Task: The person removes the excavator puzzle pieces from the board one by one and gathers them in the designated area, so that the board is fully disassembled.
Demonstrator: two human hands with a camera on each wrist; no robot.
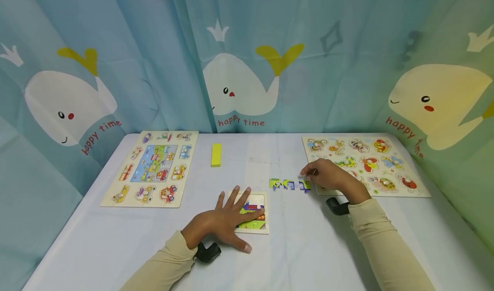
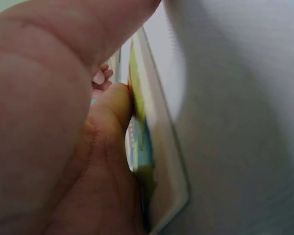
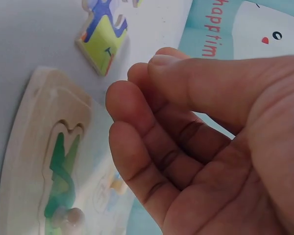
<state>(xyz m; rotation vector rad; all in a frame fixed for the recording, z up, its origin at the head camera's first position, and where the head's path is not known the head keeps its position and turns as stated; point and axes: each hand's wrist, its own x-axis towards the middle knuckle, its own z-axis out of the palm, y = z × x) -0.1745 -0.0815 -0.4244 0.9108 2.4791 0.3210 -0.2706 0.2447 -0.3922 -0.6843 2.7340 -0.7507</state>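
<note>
My left hand (image 1: pixel 220 224) lies with spread fingers across a small framed jigsaw puzzle (image 1: pixel 267 213) with a train picture, partly covering it. In the left wrist view, the fingers (image 2: pixel 108 117) rest along the puzzle's face, beside its pale rim. My right hand (image 1: pixel 328 175) hovers at the right end of a row of loose jigsaw pieces, its fingers loosely bent and the thumb near the index finger. Nothing shows between them in the right wrist view. The nearest jigsaw piece (image 3: pixel 105 39), green and purple, lies on the table just beyond the fingertips.
Under and behind my right hand lies a wooden insect peg board (image 1: pixel 397 164). A vehicle peg board (image 1: pixel 154 162) is on the left of the white table (image 1: pixel 270 261). Between the boards, toward the back, sits a yellow block (image 1: pixel 216 155). A whale-print curtain (image 1: pixel 162 46) hangs behind.
</note>
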